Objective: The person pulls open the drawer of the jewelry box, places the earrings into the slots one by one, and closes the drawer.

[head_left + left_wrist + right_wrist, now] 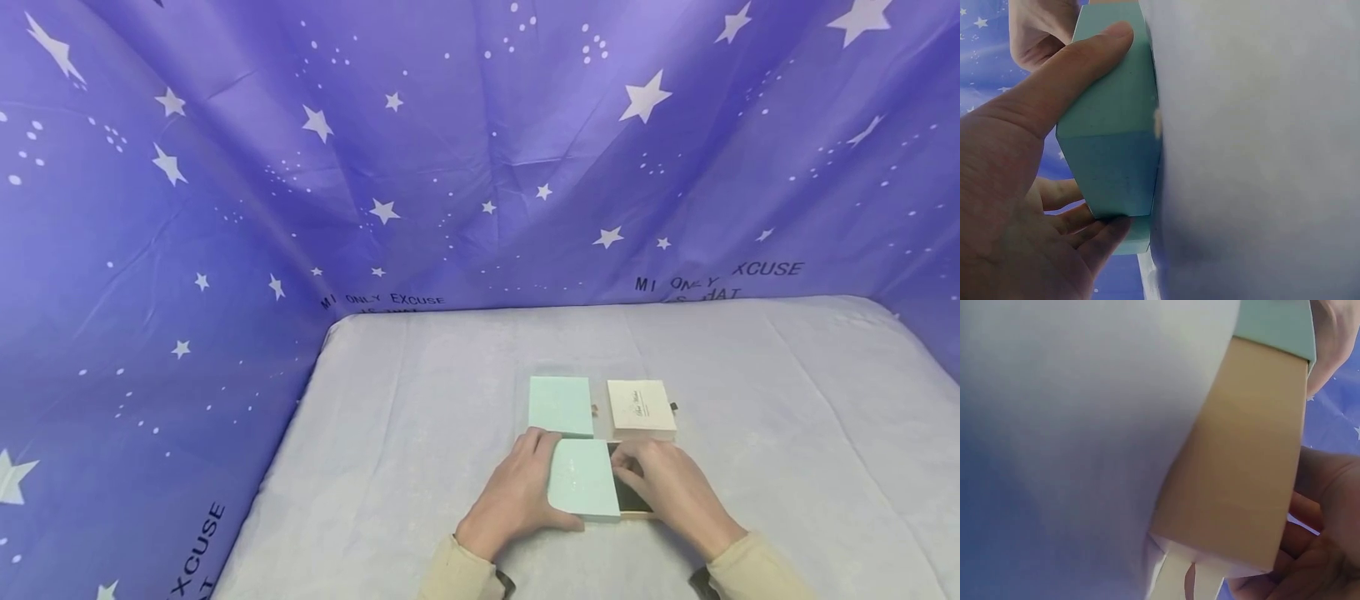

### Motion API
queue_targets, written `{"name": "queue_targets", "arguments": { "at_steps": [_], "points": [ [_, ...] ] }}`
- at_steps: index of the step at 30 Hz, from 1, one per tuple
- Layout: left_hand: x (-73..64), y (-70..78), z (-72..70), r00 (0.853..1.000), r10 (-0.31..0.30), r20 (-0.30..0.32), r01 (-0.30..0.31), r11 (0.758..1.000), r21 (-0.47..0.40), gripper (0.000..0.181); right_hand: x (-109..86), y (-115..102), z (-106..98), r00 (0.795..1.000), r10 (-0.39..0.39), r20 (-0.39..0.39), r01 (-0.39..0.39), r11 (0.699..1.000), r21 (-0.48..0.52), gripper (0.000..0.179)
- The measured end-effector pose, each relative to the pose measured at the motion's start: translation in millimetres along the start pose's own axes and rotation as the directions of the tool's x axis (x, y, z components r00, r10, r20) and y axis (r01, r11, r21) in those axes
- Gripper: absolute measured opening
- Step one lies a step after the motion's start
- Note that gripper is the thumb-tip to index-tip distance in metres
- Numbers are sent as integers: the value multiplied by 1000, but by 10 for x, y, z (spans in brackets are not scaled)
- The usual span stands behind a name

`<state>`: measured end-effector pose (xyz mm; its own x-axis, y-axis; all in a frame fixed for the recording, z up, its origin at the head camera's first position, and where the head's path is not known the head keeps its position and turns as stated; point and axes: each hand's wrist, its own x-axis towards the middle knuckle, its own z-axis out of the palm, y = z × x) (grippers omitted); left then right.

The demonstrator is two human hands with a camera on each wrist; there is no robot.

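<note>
A mint-green drawer box (583, 477) lies near the front of the covered table, its drawer (632, 495) pulled partly out to the right. My left hand (519, 490) grips the box's outer sleeve, thumb along the near side and fingers at the far side, as the left wrist view also shows. Over the drawer's dark inside is my right hand (667, 483), its fingers bent down into the opening. Whether those fingertips hold anything is hidden. The drawer's tan outer side (1241, 450) fills the middle of the right wrist view.
Just behind the drawn-out box lies another mint-green box (561, 407) with a small tab on its right. A cream box (641, 407) with dark lettering and a dark tab is to its right. Purple star-patterned cloth (450, 150) hangs behind the table (360, 467) and at its sides.
</note>
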<state>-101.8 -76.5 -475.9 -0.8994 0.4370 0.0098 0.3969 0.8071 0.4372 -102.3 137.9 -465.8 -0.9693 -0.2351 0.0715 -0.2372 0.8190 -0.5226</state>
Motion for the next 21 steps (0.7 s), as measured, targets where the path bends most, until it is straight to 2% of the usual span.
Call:
{"name": "queue_targets", "arguments": {
  "at_steps": [7,12,15,19,21],
  "points": [
    [-2,-1,-7,1000,-2,2,2,1000,5,109,8,-20,15,1000,-2,-5,2,1000,8,16],
    [-5,-1,-14,1000,4,-2,-4,1000,3,109,17,-26,-11,998,-43,48,44,999,-17,15],
    [0,0,-18,1000,-6,9,6,1000,-2,111,2,-7,-37,991,-101,85,104,994,-30,14],
    [7,-3,-13,1000,-18,18,18,1000,-11,112,-32,27,-61,971,-225,77,229,972,-50,15],
    [7,-3,-7,1000,-18,19,18,1000,-10,112,-47,35,-67,964,-257,67,261,963,-64,14]
  ]
}}
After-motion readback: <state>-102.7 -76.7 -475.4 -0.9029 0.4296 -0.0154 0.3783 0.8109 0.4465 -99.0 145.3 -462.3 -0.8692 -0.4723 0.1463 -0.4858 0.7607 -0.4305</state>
